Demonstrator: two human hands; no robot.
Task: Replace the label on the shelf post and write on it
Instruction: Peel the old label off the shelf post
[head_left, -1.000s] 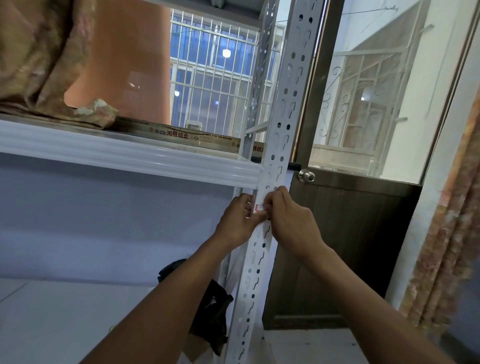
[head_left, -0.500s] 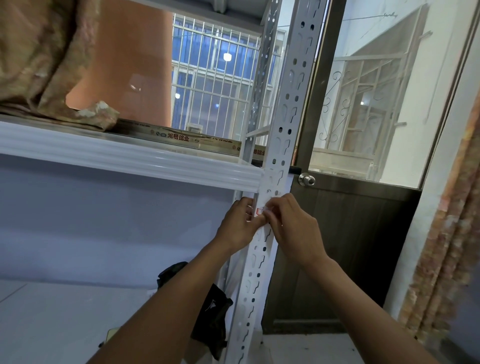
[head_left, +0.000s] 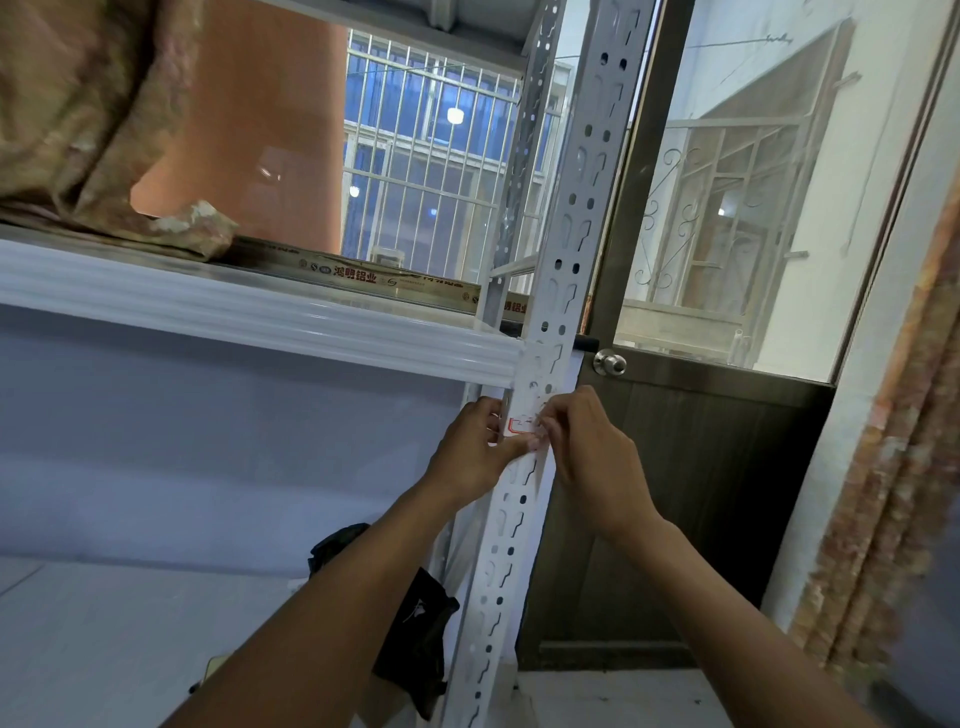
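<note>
Your label, white with a red border, sits on the front face of the post, just at 6 o'clock from where the beam meets it. Your left hand comes in from 9 o'clock of the label. Its grip is closed round the post's left edge, with the fingers curled behind that edge and the thumb laid across the front, touching the label's lower edge. Your right hand comes in from 3 o'clock, and its fingertips are bunched in a tight pinch at the label's right end. You cannot tell whether that end lies flat on the post or is lifted off it, because the fingers hide it. The print on the label is too small to read.

The post is white, punched with holes and slots, and leans across the view from 6 to 12 o'clock. On the shelf, at 10 o'clock from the label, lies a bundle of brown cloth, with a long printed box beside it at the back. A black bag sits low at 7 o'clock, partly behind your left forearm. A door stands behind the post, its knob at 1 o'clock of the label. A curtain hangs at the far 3 o'clock edge.
</note>
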